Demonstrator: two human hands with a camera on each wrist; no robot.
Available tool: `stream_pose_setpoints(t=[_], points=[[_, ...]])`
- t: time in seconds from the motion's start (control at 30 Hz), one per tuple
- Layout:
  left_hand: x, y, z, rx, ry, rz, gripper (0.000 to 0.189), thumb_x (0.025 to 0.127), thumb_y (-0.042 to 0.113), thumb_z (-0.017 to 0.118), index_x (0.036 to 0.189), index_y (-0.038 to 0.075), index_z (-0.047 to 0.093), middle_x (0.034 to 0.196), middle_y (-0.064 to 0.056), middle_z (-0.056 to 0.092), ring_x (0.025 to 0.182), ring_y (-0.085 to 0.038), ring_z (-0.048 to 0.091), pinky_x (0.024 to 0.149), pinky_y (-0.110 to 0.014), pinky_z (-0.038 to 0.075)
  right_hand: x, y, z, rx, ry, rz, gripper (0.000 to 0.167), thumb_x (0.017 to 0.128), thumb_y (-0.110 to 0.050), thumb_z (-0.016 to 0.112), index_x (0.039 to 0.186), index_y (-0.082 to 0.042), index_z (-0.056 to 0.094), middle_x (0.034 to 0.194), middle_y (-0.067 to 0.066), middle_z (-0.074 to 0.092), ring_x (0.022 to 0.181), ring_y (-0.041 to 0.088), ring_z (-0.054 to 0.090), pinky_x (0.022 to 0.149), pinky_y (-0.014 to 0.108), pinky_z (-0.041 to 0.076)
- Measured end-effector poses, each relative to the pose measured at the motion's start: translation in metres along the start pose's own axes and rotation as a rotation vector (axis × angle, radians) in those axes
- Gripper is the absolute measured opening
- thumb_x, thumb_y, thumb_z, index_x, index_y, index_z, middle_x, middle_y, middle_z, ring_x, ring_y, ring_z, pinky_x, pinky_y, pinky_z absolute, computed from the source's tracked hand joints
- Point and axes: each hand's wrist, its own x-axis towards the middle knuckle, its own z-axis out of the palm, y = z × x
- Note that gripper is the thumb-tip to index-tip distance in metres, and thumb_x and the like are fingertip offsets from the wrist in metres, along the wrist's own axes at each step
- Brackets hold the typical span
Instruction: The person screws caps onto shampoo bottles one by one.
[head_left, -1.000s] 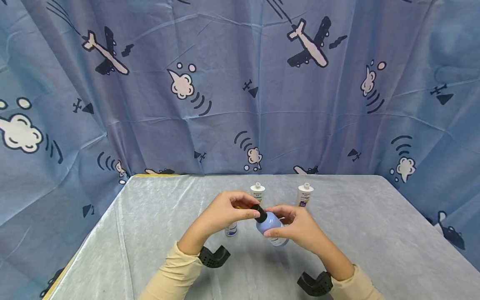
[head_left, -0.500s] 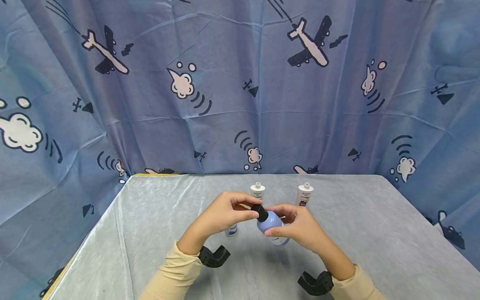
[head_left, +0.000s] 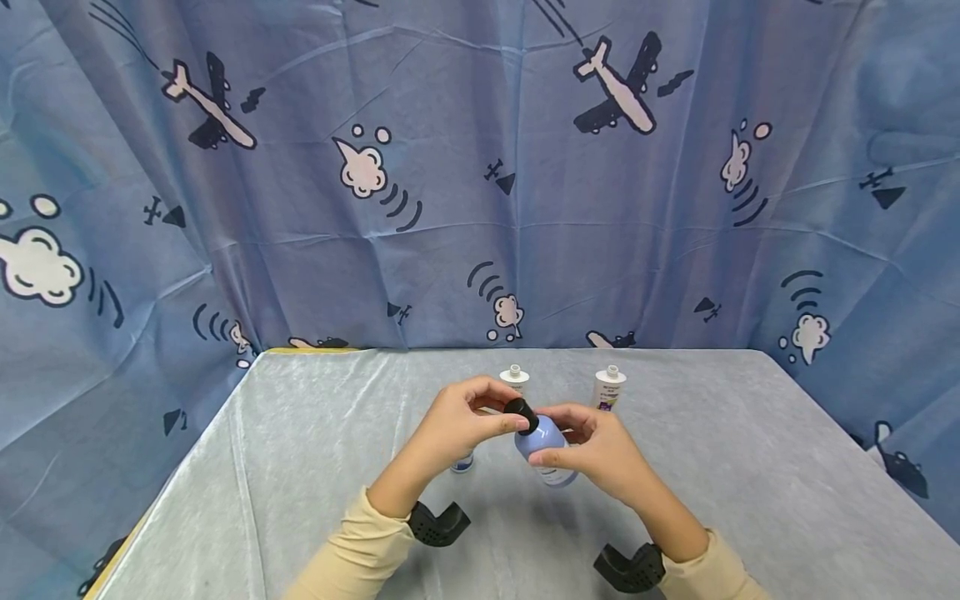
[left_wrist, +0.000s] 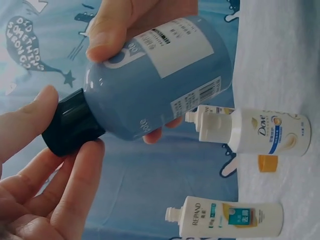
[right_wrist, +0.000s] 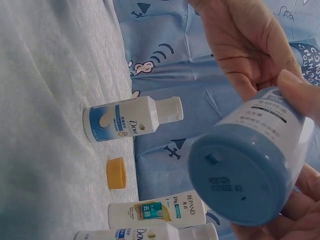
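Above the table my right hand point(head_left: 596, 442) grips a blue bottle point(head_left: 542, 439), its thumb across the near side. The bottle leans, with its neck up and to the left. My left hand point(head_left: 461, 421) pinches the black cap point(left_wrist: 72, 122) between thumb and fingers. That cap sits against the bottle's shoulder in the left wrist view. The bottle's base faces the camera in the right wrist view, showing printed marks. White labels cover part of its side, and my right fingers hide the far side.
Behind the hands stand two white bottles with bare necks, one left point(head_left: 514, 377) and one right point(head_left: 609, 386). A Dove bottle point(right_wrist: 125, 120) with a white lid stands near a yellow cap point(right_wrist: 116, 173); a second Dove bottle point(right_wrist: 127, 234) shows at that view's bottom edge. A patterned curtain point(head_left: 442, 250) hangs behind the table.
My left wrist has shifted slightly right, and its fingers have turned with the black cap, which is a little higher. My right hand keeps its grip on the blue bottle, almost in place.
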Motion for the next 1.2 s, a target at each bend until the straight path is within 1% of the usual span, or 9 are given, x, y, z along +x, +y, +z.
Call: stream_pose_setpoints(t=[0.3, 0.43, 0.57, 0.67, 0.77, 0.9, 1.0, 1.1, 1.2], points=[[-0.0008, 0.0005, 0.0033, -0.037, 0.017, 0.027, 0.028, 0.083, 0.018, 0.082, 0.107, 0.006, 0.074, 0.106, -0.013, 0.073, 0.081, -0.01, 0.072, 0.079, -0.025, 0.058, -0.0004, -0.0033, -0.0013, -0.001, 0.005, -0.002, 0.054, 0.077, -0.019, 0.086, 0.124, -0.002, 0.067, 0.119, 0.017, 0.07, 0.091, 0.017, 0.069, 0.075, 0.028, 0.058], [-0.0025, 0.0008, 0.0033, -0.033, 0.015, 0.058, 0.029, 0.083, 0.016, 0.081, 0.108, 0.005, 0.074, 0.108, -0.014, 0.073, 0.083, -0.009, 0.071, 0.079, -0.024, 0.059, 0.0, -0.0025, -0.002, -0.009, -0.004, 0.01, 0.054, 0.076, -0.021, 0.087, 0.123, -0.002, 0.068, 0.115, 0.018, 0.071, 0.09, 0.018, 0.069, 0.075, 0.028, 0.058], [-0.0035, 0.0006, 0.0034, -0.057, 0.004, 0.098, 0.03, 0.083, 0.01, 0.08, 0.11, 0.0, 0.073, 0.109, -0.018, 0.072, 0.085, -0.007, 0.07, 0.079, -0.023, 0.059, 0.0008, 0.0005, -0.0033, 0.021, -0.047, 0.013, 0.055, 0.075, -0.021, 0.087, 0.122, 0.001, 0.067, 0.112, 0.02, 0.072, 0.088, 0.019, 0.071, 0.074, 0.029, 0.059], [-0.0032, -0.0002, 0.003, -0.076, -0.008, 0.118, 0.029, 0.083, 0.007, 0.08, 0.109, -0.003, 0.072, 0.107, -0.02, 0.072, 0.084, -0.006, 0.069, 0.079, -0.023, 0.059, 0.0011, 0.0016, -0.0043, 0.071, -0.095, 0.007, 0.056, 0.077, -0.021, 0.086, 0.124, 0.003, 0.065, 0.112, 0.021, 0.072, 0.088, 0.017, 0.071, 0.075, 0.03, 0.059], [-0.0022, -0.0008, 0.0025, -0.08, -0.012, 0.114, 0.029, 0.083, 0.008, 0.08, 0.109, -0.002, 0.073, 0.105, -0.019, 0.073, 0.084, -0.006, 0.07, 0.079, -0.024, 0.059, 0.0008, 0.0008, -0.0048, 0.097, -0.115, 0.009, 0.058, 0.079, -0.02, 0.085, 0.126, 0.005, 0.063, 0.113, 0.021, 0.071, 0.089, 0.016, 0.071, 0.076, 0.031, 0.059], [-0.0011, -0.0011, 0.0015, -0.088, -0.007, 0.08, 0.029, 0.082, 0.009, 0.08, 0.109, 0.0, 0.074, 0.105, -0.019, 0.074, 0.084, -0.007, 0.07, 0.079, -0.025, 0.059, 0.0007, -0.0008, -0.004, 0.11, -0.102, 0.028, 0.059, 0.078, -0.02, 0.085, 0.127, 0.005, 0.063, 0.116, 0.02, 0.071, 0.091, 0.016, 0.07, 0.077, 0.03, 0.059], [0.0006, -0.0005, 0.0018, -0.092, 0.007, 0.072, 0.03, 0.081, 0.009, 0.081, 0.109, 0.0, 0.074, 0.107, -0.018, 0.074, 0.083, -0.007, 0.07, 0.079, -0.026, 0.06, 0.0005, -0.0016, -0.0037, 0.123, -0.089, 0.052, 0.06, 0.078, -0.021, 0.085, 0.129, 0.004, 0.062, 0.12, 0.02, 0.07, 0.095, 0.016, 0.07, 0.079, 0.029, 0.058], [0.0025, 0.0003, 0.002, -0.1, 0.028, 0.077, 0.029, 0.081, 0.009, 0.082, 0.108, 0.0, 0.075, 0.105, -0.016, 0.075, 0.081, -0.007, 0.069, 0.077, -0.026, 0.06, 0.0005, -0.0016, -0.0031, 0.147, -0.087, 0.056, 0.063, 0.079, -0.02, 0.085, 0.131, 0.005, 0.06, 0.124, 0.022, 0.068, 0.1, 0.017, 0.07, 0.082, 0.03, 0.058], [0.0053, 0.0024, 0.002, -0.108, 0.029, 0.083, 0.031, 0.08, 0.01, 0.083, 0.108, 0.001, 0.075, 0.101, -0.016, 0.075, 0.08, -0.006, 0.069, 0.076, -0.026, 0.06, -0.0004, -0.001, -0.0027, 0.174, -0.081, 0.062, 0.065, 0.081, -0.021, 0.084, 0.134, 0.006, 0.057, 0.128, 0.024, 0.065, 0.106, 0.02, 0.069, 0.084, 0.03, 0.058]])
